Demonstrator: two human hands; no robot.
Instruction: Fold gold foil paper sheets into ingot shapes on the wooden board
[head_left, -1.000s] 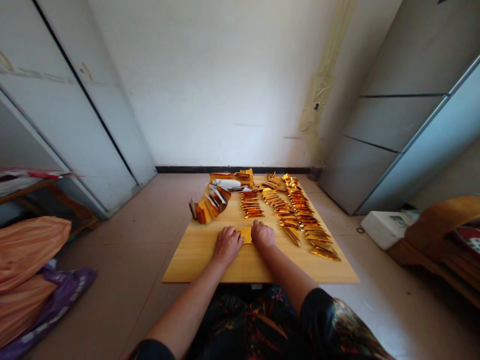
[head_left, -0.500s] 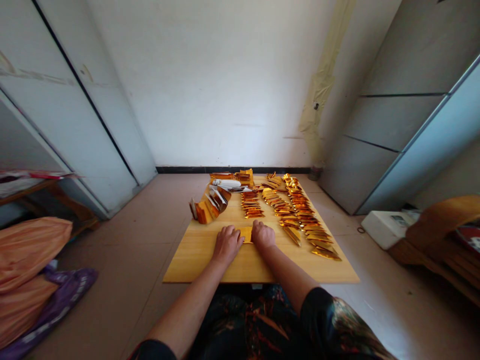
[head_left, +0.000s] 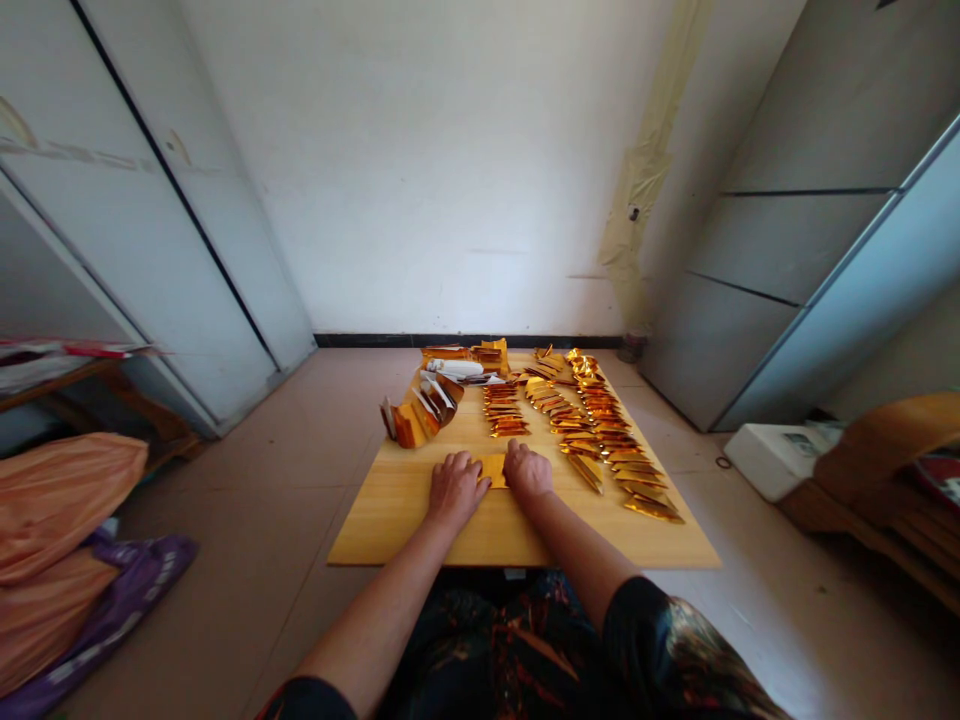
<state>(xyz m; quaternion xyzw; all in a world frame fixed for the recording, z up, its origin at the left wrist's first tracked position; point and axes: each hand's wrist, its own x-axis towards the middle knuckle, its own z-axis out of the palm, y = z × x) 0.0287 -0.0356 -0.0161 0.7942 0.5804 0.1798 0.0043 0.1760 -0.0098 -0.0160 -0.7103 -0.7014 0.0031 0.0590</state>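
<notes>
A small sheet of gold foil paper lies on the wooden board between my hands. My left hand has its fingers curled over the left end of the sheet. At the right end, my right hand is closed on the paper, its thumb and fingertips partly hidden. Just beyond, a row of folded gold paper pieces runs away from me. Longer rows of gold folded pieces cover the board's right side. To the far left of my hands is a curved stack of gold and white sheets.
A white roll-shaped item lies at the board's far edge. Grey cabinets stand at left, and a fridge-like grey unit at right. Orange and purple bags are on the left; a white box sits on the right.
Both hands keep to the ends of the gold paper with hardly any movement. The whole view has shifted very slightly.
</notes>
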